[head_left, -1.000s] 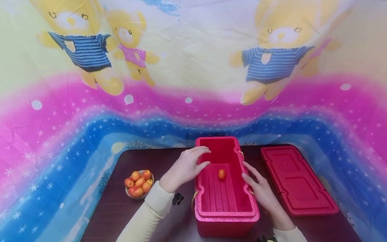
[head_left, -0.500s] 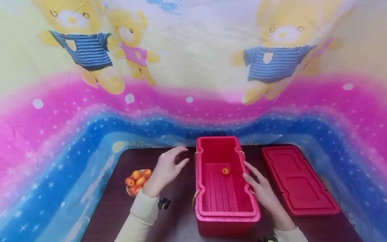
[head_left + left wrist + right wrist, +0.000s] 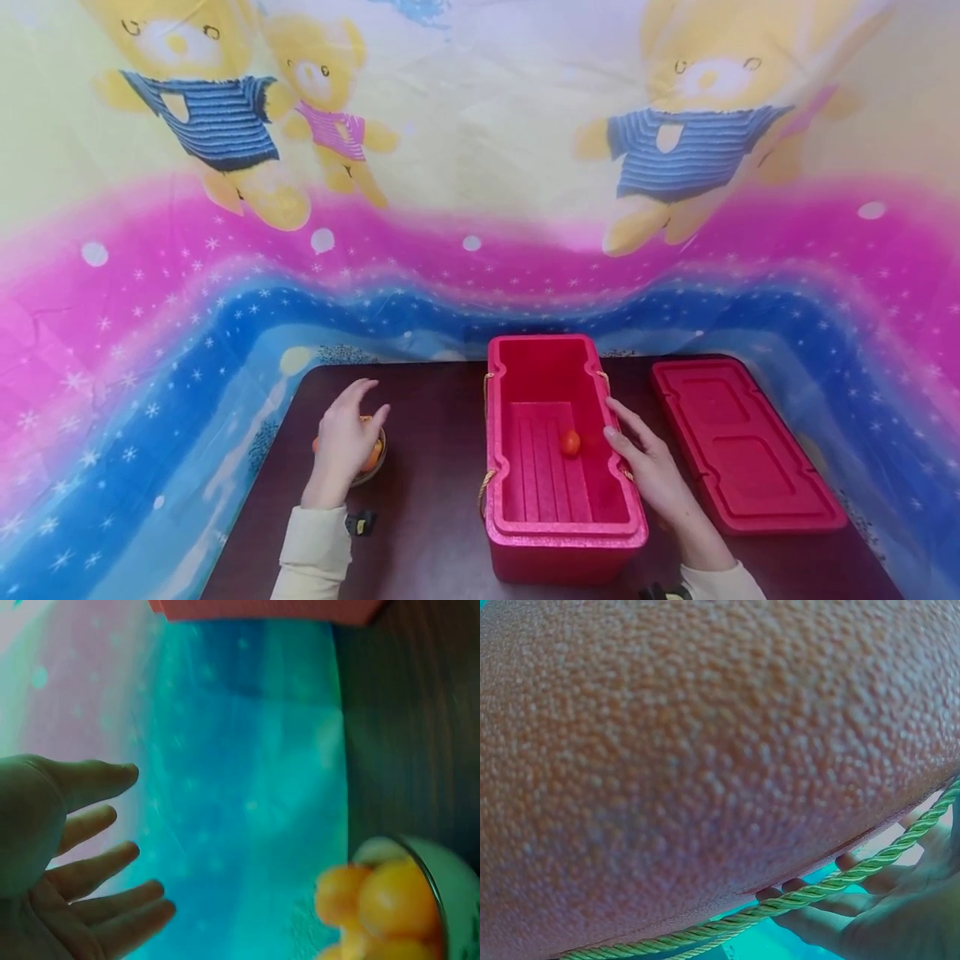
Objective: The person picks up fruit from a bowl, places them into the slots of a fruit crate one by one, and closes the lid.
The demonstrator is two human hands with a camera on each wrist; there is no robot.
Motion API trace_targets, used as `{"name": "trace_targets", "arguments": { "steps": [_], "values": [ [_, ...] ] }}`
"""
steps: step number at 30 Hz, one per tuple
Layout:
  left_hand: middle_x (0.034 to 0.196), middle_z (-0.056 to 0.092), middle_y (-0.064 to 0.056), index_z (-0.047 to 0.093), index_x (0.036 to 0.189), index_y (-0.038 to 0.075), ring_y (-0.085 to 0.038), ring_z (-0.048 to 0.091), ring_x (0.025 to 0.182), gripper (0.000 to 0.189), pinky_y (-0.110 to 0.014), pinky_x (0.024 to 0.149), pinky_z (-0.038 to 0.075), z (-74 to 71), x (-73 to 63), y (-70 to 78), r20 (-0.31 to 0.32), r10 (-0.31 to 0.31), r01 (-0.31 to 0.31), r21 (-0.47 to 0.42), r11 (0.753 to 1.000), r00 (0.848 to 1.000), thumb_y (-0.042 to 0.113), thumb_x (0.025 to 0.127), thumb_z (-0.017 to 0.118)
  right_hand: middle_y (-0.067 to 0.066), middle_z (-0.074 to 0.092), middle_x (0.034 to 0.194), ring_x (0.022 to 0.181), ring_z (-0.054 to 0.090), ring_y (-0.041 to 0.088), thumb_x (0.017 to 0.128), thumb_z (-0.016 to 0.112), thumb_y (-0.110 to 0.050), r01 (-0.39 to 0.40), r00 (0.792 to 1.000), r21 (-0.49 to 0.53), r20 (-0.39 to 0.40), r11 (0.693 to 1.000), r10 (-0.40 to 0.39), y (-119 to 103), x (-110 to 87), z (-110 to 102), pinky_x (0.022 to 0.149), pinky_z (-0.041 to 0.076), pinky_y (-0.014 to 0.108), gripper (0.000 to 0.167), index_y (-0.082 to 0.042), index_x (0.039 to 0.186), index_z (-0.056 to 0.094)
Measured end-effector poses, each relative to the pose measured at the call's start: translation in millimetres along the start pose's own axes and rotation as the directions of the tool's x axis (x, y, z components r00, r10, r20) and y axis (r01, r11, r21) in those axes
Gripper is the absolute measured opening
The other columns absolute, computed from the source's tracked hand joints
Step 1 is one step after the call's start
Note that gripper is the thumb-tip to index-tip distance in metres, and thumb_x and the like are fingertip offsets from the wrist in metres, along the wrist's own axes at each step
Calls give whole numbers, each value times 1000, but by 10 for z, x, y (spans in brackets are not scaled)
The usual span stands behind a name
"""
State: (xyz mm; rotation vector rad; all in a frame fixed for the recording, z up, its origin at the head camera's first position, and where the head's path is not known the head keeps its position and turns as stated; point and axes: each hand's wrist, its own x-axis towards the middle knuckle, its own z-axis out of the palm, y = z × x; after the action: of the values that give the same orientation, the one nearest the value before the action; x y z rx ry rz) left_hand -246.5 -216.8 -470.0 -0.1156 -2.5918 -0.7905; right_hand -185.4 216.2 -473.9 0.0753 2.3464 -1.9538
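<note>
My left hand [image 3: 343, 446] hovers over a bowl [image 3: 371, 477] of orange-red fruit [image 3: 372, 457] on the left of the table, hiding most of it in the head view. Its fingers are spread and loosely bent, with nothing between them. In the left wrist view the bowl's pale wall [image 3: 459, 892] and its fruit [image 3: 397, 900] lie apart from the fingers. One orange-red fruit [image 3: 570, 443] lies on the floor of an uncovered red box [image 3: 566, 560]. Against the box's right rim rests my right hand [image 3: 656, 475], fingers fairly straight, near a twisted gold cord [image 3: 832, 885].
A red lid [image 3: 750, 446] lies flat on the dark wooden table [image 3: 431, 467], right of the box. Behind the table hangs a cloth [image 3: 480, 275] printed with bears. Cord handles [image 3: 483, 492] hang on both long sides of the box.
My left hand has moved left from above the box's edge to the bowl. The fruit in the box has rolled a little to the right. My right hand stays at the rim.
</note>
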Motion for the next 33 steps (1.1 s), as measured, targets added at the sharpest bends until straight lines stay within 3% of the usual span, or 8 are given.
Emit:
{"name": "trace_targets", "arguments": {
  "steps": [5, 9, 12, 17, 24, 33],
  "values": [
    [146, 51, -23, 60, 135, 3, -44, 54, 128, 50, -63, 106, 41, -53, -64, -219, -4, -82, 82, 30, 996, 997, 18, 90, 76, 18, 43, 153, 113, 63, 32, 101, 60, -38, -9, 1000, -2, -6, 1000, 9, -13, 2, 2, 79, 61, 40, 61, -32, 158, 35],
    [149, 46, -26, 55, 139, 2, -49, 44, 133, 53, -66, 108, 36, -86, -100, -368, 40, -153, 152, 34, 988, 987, 21, 93, 73, 19, 42, 153, 113, 63, 30, 102, 58, -37, -4, 1000, -6, -10, 1000, 4, -27, -2, 1, 79, 62, 39, 61, -31, 158, 34],
    [148, 46, -27, 52, 142, 2, -50, 46, 131, 57, -67, 107, 37, -76, -138, -488, 98, -193, 189, 49, 981, 976, 22, 94, 72, 19, 42, 154, 114, 63, 30, 102, 58, -37, -3, 1000, -7, -8, 1000, 2, -30, -4, 3, 79, 61, 39, 61, -31, 158, 34],
    [139, 55, -26, 54, 138, -1, -47, 56, 119, 54, -64, 101, 45, -6, -206, -656, 149, -203, 197, 57, 979, 968, 20, 92, 73, 18, 43, 153, 113, 64, 31, 102, 59, -37, -10, 1000, -5, -3, 1000, 10, -21, -1, 6, 79, 61, 40, 62, -31, 158, 34],
    [133, 60, -25, 56, 136, -1, -44, 59, 116, 52, -63, 99, 47, 60, -239, -732, 156, -229, 224, 48, 973, 961, 23, 93, 72, 19, 43, 152, 114, 64, 32, 102, 59, -38, -2, 1000, -5, -13, 1000, 2, -9, -2, 3, 79, 61, 40, 61, -30, 158, 35],
    [133, 59, -27, 56, 137, -2, -48, 57, 116, 50, -64, 99, 46, 88, -238, -791, 182, -300, 289, 81, 954, 937, 20, 94, 70, 19, 42, 154, 117, 62, 38, 101, 59, -39, -15, 1000, 2, -3, 1000, 15, -11, -11, 10, 80, 61, 42, 63, -31, 158, 34]
  ]
}}
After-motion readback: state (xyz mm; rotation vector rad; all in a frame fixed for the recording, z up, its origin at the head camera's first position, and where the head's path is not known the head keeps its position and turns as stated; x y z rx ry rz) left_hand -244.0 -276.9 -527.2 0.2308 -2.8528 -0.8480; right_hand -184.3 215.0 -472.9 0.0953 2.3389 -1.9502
